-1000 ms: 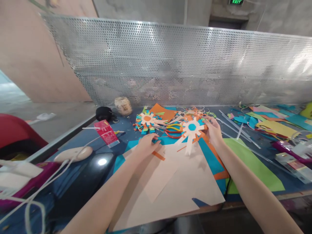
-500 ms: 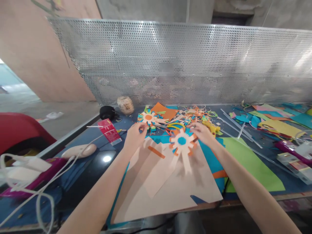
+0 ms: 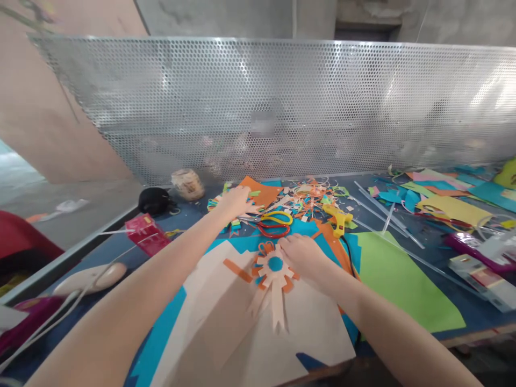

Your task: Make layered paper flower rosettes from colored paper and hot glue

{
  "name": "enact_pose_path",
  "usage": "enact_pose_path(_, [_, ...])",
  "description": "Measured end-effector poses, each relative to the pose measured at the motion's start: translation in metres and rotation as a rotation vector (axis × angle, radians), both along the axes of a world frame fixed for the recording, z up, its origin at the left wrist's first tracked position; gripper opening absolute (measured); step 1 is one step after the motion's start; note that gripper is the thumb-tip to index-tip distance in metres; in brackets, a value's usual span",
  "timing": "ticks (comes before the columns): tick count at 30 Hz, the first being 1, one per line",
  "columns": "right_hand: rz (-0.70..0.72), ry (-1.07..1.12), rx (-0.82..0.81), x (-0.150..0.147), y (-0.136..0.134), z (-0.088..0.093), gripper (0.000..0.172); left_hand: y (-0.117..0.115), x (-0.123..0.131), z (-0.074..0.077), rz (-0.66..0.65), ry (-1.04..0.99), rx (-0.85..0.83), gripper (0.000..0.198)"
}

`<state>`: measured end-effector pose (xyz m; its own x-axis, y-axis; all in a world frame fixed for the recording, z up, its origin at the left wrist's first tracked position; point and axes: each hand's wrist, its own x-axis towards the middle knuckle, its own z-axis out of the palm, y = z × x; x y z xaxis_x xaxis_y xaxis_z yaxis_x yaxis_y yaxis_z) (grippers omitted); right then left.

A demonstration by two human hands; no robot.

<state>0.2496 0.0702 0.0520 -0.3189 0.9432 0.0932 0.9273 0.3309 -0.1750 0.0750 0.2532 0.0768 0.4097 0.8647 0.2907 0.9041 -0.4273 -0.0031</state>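
Note:
A paper rosette (image 3: pixel 276 264) with a blue centre, cream petals, orange loops and two cream tails lies over the cream paper sheet (image 3: pixel 226 333). My right hand (image 3: pixel 304 255) is closed at its upper right edge, fingertips on the loops. Farther back, my left hand (image 3: pixel 237 201) reaches over a second paper rosette (image 3: pixel 213 204) and mostly covers it; its fingers are too blurred and hidden to read. Between the hands lie scissors (image 3: pixel 276 223) with yellow and red handles. Beside them rests a yellow glue gun (image 3: pixel 338 219).
Paper scraps (image 3: pixel 310 193) are heaped toward the perforated metal screen (image 3: pixel 258 107). Green paper (image 3: pixel 403 279) and clear glue sticks (image 3: pixel 381 215) lie on the right. At left are a pink box (image 3: pixel 145 234), a white mouse (image 3: pixel 91 279), a black round object (image 3: pixel 154 201) and a jar (image 3: pixel 187 184).
My right hand has lowered the blue-centred rosette toward the cream sheet. My left hand has moved away from me, over the second rosette. The view has shifted slightly right.

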Motion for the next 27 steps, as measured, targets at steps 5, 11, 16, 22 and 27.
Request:
enact_pose_path(5, [0.075,-0.236,0.047,-0.002,0.002,-0.005,0.014,0.048,0.039,-0.015,-0.091,0.079,-0.059,0.036])
enact_pose_path(11, [0.123,-0.192,0.207,-0.003,0.009,-0.024,0.008,0.084,0.088,-0.03,-0.167,0.174,-0.073,0.04])
enact_pose_path(16, [0.139,-0.141,0.255,-0.002,0.011,-0.031,0.007,0.099,0.111,-0.045,-0.269,0.297,-0.088,0.033])
enact_pose_path(22, [0.144,-0.102,0.302,-0.004,0.012,-0.037,0.007,0.105,0.111,-0.044,-0.343,0.341,-0.032,0.033])
enact_pose_path(27, [0.133,-0.105,0.253,-0.003,0.011,-0.032,0.008,0.103,0.098,-0.029,-0.273,0.281,0.024,0.021])
